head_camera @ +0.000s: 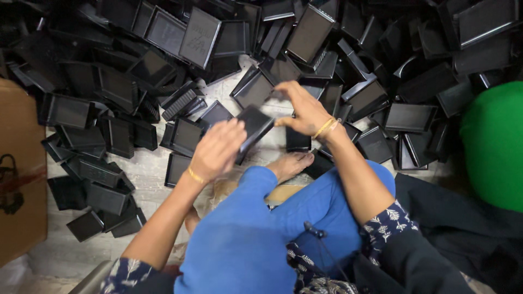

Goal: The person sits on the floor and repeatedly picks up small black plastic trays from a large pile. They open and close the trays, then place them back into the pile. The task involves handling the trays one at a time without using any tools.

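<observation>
My left hand [217, 149] grips a flat black plastic tray [251, 124] by its lower edge and holds it tilted above the floor. My right hand [301, 108] hovers just right of that tray, its fingers curled over the upper corner and touching it. Both wrists carry thin gold bangles. Beneath the hands lie more black rectangular trays [185, 135] on the pale floor. My bare foot [290, 165] and blue-clad knees [256, 218] sit directly below the hands.
A large heap of black plastic trays [305, 32] covers the floor from left to right. A brown cardboard box [19, 169] stands at the left edge. A green rounded object [496, 141] and dark cloth [463, 218] lie at the right.
</observation>
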